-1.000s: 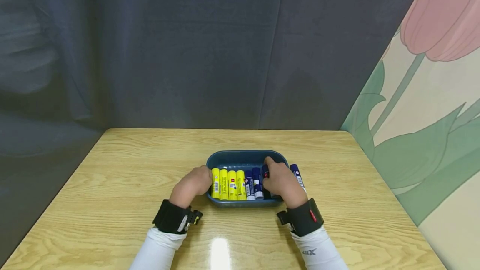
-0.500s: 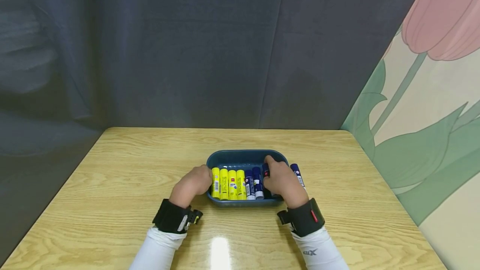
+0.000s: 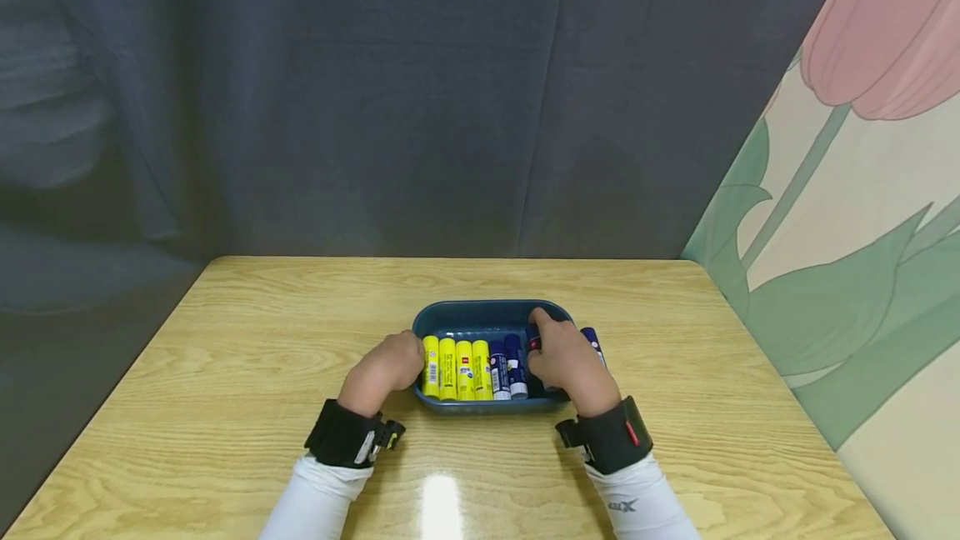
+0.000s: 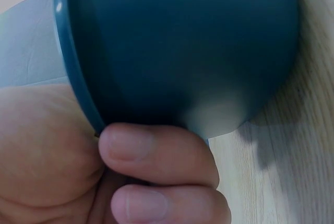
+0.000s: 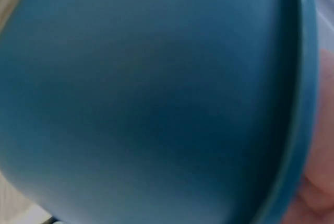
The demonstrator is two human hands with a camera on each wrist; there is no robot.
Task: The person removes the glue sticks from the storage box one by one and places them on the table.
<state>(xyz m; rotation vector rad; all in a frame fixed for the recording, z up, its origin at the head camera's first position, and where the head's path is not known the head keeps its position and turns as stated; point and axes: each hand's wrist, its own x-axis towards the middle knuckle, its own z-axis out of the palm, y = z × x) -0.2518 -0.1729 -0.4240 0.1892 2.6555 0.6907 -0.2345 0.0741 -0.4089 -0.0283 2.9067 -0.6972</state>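
Observation:
A dark blue tray (image 3: 480, 408) holds a row of yellow glue sticks (image 3: 447, 369) at its left and blue ones (image 3: 516, 367) toward its right. My left hand (image 3: 386, 369) grips the tray's left end; in the left wrist view its curled fingers (image 4: 162, 156) press the outer wall (image 4: 182, 51). Over the tray's right end, my right hand (image 3: 567, 361) pinches a dark blue stick (image 3: 533, 337) partly covered by the fingers. The right wrist view shows mostly the tray's outer wall (image 5: 151, 98), with part of the hand (image 5: 318, 172) beyond the rim.
Another blue glue stick (image 3: 591, 338) lies outside the tray at its right, partly behind my right hand. Around the tray is the wooden table (image 3: 262, 373), with a dark curtain (image 3: 420, 123) behind and a wall with painted flowers (image 3: 862, 273) at the right.
My right hand has shifted very slightly up and right, covering more of the stick outside the tray. The left hand and the tray stay where they were.

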